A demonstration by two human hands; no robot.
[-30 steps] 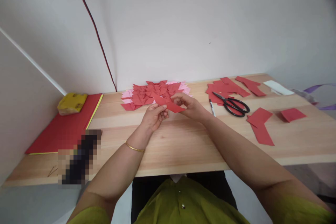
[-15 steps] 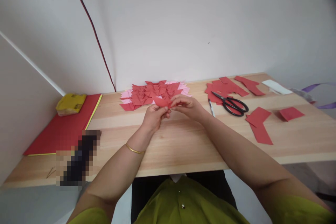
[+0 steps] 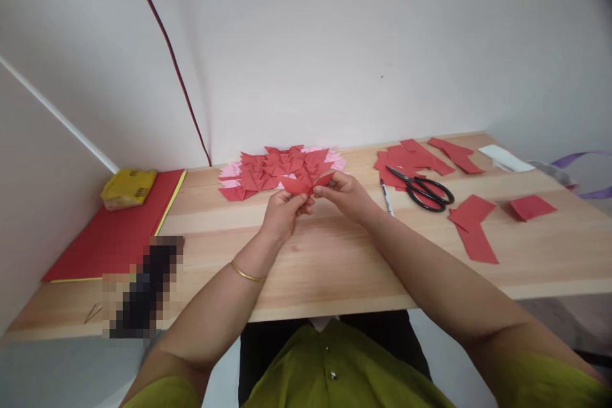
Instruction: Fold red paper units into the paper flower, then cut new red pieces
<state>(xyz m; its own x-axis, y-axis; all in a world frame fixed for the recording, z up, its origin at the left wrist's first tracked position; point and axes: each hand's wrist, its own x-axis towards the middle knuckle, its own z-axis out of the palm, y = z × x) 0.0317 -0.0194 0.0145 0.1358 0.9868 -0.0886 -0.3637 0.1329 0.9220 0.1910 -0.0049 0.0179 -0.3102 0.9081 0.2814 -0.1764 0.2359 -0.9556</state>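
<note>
Between my two hands is a folded red paper piece (image 3: pixel 297 185) with two pointed wings spread to either side. My left hand (image 3: pixel 283 211) pinches it at the lower middle, thumb on top. The fingers of my right hand (image 3: pixel 345 194) are closed on its right wing, close to the middle fold. Just behind lies a pile of similar folded red and pink paper pieces (image 3: pixel 258 173), set in rows against the wall. My fingers hide the underside of the held piece.
To the right, black-handled scissors (image 3: pixel 423 191) and a marker pen (image 3: pixel 387 197) lie by red paper scraps (image 3: pixel 415 156). More cut red paper (image 3: pixel 473 223) is nearer. On the left are red sheets (image 3: pixel 95 236), a yellow packet (image 3: pixel 129 189) and a blurred dark object (image 3: pixel 148 287).
The right wing of the red paper piece now stands out to the side, spread open. My right hand's fingers have shifted onto that wing; my left hand stays almost in place.
</note>
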